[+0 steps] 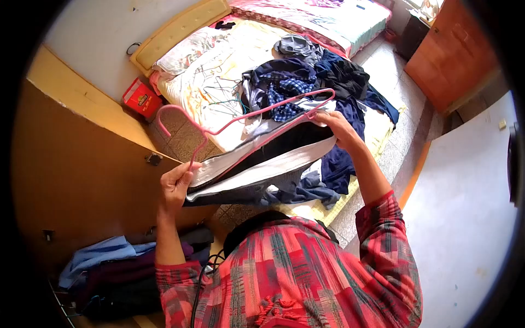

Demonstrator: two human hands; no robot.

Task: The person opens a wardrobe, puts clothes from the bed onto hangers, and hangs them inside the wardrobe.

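Note:
A pair of dark trousers [284, 183] is stretched between my hands, its waist spread and a white inner band showing. My left hand [178, 183] is closed on the left side of that waist and on one end of a pink clothes hanger [257, 113]. At the other side, my right hand [336, 128] pinches the waist beside the hanger's opposite end. The hanger's hook points up and left, above the waist. The trouser legs hang mostly out of sight.
Beyond my hands, a bed holds a clothes heap [290, 74] and loose wire hangers [216, 87]. An open wooden cabinet [82, 158] stands left, with folded clothes [120, 268] low inside. A red bucket [142, 98] sits by the bed; a white surface [465, 218] lies right.

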